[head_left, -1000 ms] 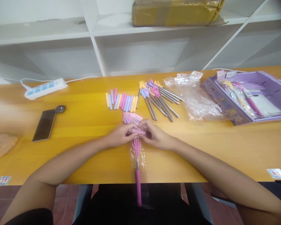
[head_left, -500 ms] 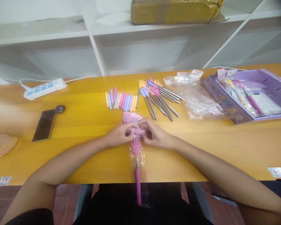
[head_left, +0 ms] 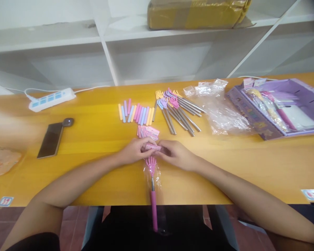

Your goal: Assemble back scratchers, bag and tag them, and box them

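Observation:
A pink printed card [head_left: 153, 147] is pinched between my left hand [head_left: 134, 150] and my right hand [head_left: 176, 154], at the top of a clear plastic bag. Inside that bag lies a pink back scratcher [head_left: 154, 207], its hand-shaped head just below my fingers and its handle reaching past the table edge. My fingers partly cover the card and the bag's mouth. Just beyond my hands is a fanned stack of pink cards [head_left: 148, 132]. Farther back are several coloured handle sleeves [head_left: 140, 114] and a pile of metal back scratcher rods [head_left: 181, 115] with coloured hand-shaped heads.
Clear plastic bags [head_left: 222, 111] lie right of the rods. A purple box [head_left: 272, 129] holds bagged back scratchers. To the left are a power strip [head_left: 52, 99], a dark phone [head_left: 50, 140] and a small dark mouse-like object [head_left: 68, 122]. A taped carton [head_left: 199, 14] sits on the shelf.
The card has tilted flatter between my fingers. My right hand's fingers have come down and closer around the card's right end. The bagged back scratcher stays nearly in place.

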Tool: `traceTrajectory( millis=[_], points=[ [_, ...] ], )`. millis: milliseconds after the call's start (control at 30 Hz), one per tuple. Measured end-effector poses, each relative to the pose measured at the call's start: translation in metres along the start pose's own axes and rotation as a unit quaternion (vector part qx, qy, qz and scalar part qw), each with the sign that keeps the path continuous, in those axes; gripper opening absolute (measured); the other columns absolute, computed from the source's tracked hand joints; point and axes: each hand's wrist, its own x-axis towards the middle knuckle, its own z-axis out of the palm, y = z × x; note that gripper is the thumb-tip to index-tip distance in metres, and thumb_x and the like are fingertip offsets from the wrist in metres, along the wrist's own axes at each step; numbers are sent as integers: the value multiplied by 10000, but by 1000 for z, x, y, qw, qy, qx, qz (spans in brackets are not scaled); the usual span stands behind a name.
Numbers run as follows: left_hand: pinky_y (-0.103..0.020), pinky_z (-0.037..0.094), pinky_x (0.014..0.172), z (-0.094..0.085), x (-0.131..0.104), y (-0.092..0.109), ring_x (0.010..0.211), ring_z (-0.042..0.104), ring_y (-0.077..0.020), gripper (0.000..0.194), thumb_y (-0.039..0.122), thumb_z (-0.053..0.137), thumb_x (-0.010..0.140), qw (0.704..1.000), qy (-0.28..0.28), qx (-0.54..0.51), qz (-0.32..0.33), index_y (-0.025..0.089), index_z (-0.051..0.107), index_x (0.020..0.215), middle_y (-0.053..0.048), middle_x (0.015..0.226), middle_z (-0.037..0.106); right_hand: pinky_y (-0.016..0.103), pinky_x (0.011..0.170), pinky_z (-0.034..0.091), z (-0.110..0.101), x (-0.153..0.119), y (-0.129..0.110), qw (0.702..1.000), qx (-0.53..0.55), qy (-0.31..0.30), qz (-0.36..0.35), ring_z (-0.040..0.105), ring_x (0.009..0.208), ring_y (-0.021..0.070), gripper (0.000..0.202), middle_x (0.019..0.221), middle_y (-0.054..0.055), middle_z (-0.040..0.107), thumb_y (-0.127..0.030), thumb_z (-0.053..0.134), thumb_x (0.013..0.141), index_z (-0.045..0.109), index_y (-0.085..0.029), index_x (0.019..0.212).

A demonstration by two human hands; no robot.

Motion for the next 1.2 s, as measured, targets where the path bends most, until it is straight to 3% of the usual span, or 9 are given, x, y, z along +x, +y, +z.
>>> traceTrajectory(
  millis=[167,367,533,733,867,933,1067,1133,1200],
  points=[
    [-235,543,666,1,0,0,717,701,-135,260,375,699,1014,1000,-1,-8,-8,167,700,1170,-25,872,740,246,624,350,5,2,1,999,-39,12,-7,500,654,109,309,769,-2,615,-438,594,1088,634,-171,936],
    [-199,495,634,0,0,0,678,633,-102,224,220,683,963,1000,-9,-28,-10,163,689,1180,10,834,681,243,634,372,-3,0,-4,1000,-18,-14,3,506,660,109,177,777,-1,621,-311,585,1045,622,-171,943],
    [-209,492,632,-3,-1,1,682,637,-114,244,213,647,962,1000,0,-17,-10,168,696,1197,-7,872,700,233,627,448,-9,-10,-20,991,38,-63,114,581,622,97,285,751,5,643,-370,552,1060,607,-162,874],
    [-292,600,721,-4,-7,1,852,779,-210,310,424,629,1042,994,31,-102,-7,173,660,1223,-89,1083,730,181,472,474,9,-21,-42,869,333,-301,210,647,566,60,492,1065,49,699,-589,685,1013,541,-174,1236],
    [-342,618,804,-7,-10,-3,981,796,-278,399,477,701,999,986,33,-161,2,181,668,1264,-124,1174,757,197,546,567,27,-21,-42,790,428,-388,206,716,664,93,559,1051,81,709,-653,736,960,525,-147,1072],
    [-370,614,851,-9,-8,-7,1054,793,-311,483,492,712,974,978,22,-205,18,183,661,1341,-165,1299,755,227,604,607,26,-20,-42,777,444,-394,209,749,745,131,576,998,94,721,-672,738,952,553,-131,1022],
    [-314,553,669,-12,0,-13,804,820,-264,600,532,643,974,961,-11,-272,47,185,586,1460,-199,1323,771,262,659,634,-18,-21,-52,867,387,-252,188,751,802,152,544,993,100,740,-646,745,963,616,-127,1061],
    [-294,507,600,-12,1,-14,691,809,-245,578,522,586,1003,961,-41,-269,47,186,561,1472,-203,1287,787,264,692,637,-65,-25,-59,932,306,-105,164,742,842,149,495,1048,99,741,-620,736,981,652,-147,1099],
    [-298,509,615,-12,0,-12,698,815,-247,555,502,558,1022,966,-53,-249,47,181,554,1475,-213,1285,788,245,720,628,-127,-34,-60,961,213,103,144,722,913,144,394,1066,75,725,-535,793,964,661,-186,1092]
  ],
)
